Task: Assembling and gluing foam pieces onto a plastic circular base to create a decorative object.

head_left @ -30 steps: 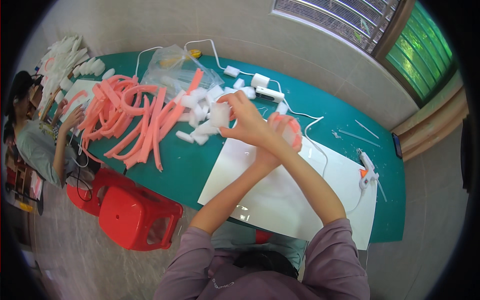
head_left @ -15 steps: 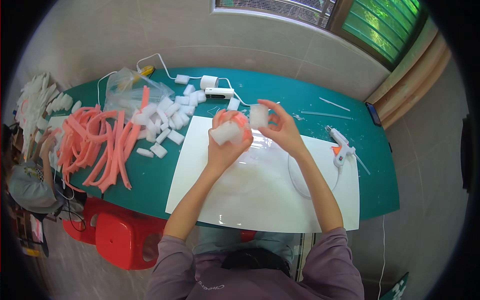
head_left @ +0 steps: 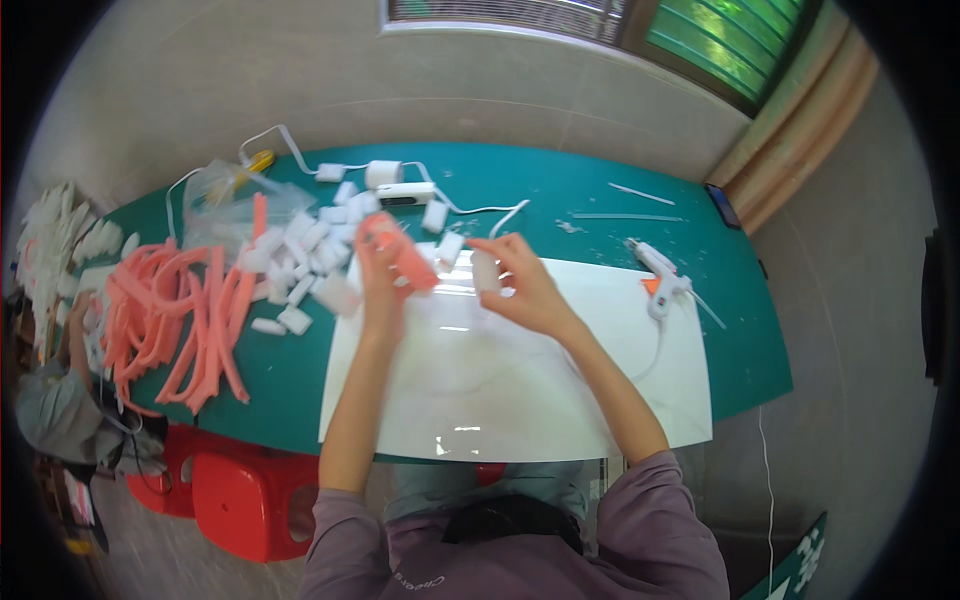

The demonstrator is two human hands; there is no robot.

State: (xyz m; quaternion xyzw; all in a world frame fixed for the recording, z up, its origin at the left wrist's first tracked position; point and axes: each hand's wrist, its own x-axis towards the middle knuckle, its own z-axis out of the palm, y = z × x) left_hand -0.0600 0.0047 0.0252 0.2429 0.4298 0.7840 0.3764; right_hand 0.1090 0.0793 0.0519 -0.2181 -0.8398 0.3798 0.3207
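My left hand (head_left: 379, 275) is closed around a pink foam piece (head_left: 411, 258), blurred by motion, above the far left part of a white board (head_left: 480, 390). A white foam block (head_left: 336, 295) shows against the left side of that hand; whether it is attached to the pink piece I cannot tell. To the right, my right hand (head_left: 527, 288) pinches another white foam block (head_left: 485, 271) between thumb and fingers, apart from the pink piece. One more white block (head_left: 450, 248) lies between the two hands, near the board's far edge.
Long pink foam strips (head_left: 190, 310) and a heap of white foam blocks (head_left: 310, 240) cover the table's left side. A white hot glue gun (head_left: 662, 285) rests on the board's right. A phone (head_left: 722, 206) lies far right. Another person's arm (head_left: 75, 335) is at far left.
My hands have drawn farther apart. The left has swung left and turned the pink piece into fuller view; the right has come down and slightly left with its block. The whole view has shifted slightly.
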